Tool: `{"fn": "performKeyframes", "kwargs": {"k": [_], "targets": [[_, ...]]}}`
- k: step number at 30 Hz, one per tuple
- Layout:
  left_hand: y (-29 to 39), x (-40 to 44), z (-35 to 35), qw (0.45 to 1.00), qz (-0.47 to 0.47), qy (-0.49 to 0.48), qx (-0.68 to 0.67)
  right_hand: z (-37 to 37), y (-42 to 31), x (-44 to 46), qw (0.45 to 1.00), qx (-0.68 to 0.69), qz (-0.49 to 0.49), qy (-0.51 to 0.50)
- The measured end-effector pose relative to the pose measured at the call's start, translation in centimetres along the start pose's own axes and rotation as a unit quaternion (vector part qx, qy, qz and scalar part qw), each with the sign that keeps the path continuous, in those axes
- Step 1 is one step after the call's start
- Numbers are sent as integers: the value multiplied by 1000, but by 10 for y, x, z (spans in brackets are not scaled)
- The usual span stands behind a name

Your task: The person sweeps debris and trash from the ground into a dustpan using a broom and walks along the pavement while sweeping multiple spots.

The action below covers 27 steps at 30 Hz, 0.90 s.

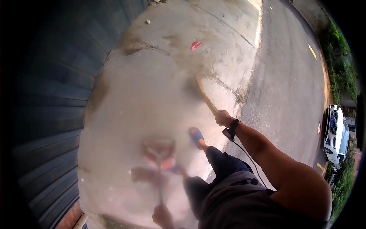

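My right hand (223, 117), with a dark band at the wrist, is closed around a yellowish stick (207, 98). The stick slants forward over the pavement, and a dark blur beside its far end hides any detail there. Low in the head view, my left hand (162, 216) is hazy but looks wrapped round the thin upright handle of a reddish long-handled dustpan (159, 152). The dustpan is close to the concrete and blurred, so its contents cannot be made out. A red scrap (195, 46) lies on the ground beyond the stick.
A corrugated metal wall (49, 122) runs along the left. Concrete pavement (126, 103) meets an asphalt road (284, 76) on the right. A white car (334, 131) stands at the far road edge by green plants. A small pale lump (148, 21) lies ahead. My sandalled foot (196, 136) is forward.
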<state>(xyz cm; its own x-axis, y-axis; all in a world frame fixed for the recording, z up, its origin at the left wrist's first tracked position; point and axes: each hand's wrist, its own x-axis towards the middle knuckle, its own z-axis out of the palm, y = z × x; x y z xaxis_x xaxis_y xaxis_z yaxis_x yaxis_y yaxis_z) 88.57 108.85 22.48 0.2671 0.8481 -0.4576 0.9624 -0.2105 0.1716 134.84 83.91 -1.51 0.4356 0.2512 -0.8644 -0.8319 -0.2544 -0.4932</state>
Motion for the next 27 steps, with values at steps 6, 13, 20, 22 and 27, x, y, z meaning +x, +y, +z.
{"fn": "performKeyframes", "kwargs": {"k": [6, 13, 20, 22, 27], "targets": [[32, 9, 55, 997, 53, -18, 55, 68, 88, -6, 987, -96, 106, -69], [57, -9, 78, 999, -13, 2, -31, 41, 101, -61, 850, -467, -173, -172], [50, -30, 112, 998, -43, -17, -33, 137, -55, -28, 759, -627, -169, -57], [52, -33, 110, 997, -57, -27, -41, 160, -46, 10, 745, -641, -178, -48], [43, -28, 118, 997, -55, -30, -43, 151, 17, 16, 713, -672, -162, -116]]}}
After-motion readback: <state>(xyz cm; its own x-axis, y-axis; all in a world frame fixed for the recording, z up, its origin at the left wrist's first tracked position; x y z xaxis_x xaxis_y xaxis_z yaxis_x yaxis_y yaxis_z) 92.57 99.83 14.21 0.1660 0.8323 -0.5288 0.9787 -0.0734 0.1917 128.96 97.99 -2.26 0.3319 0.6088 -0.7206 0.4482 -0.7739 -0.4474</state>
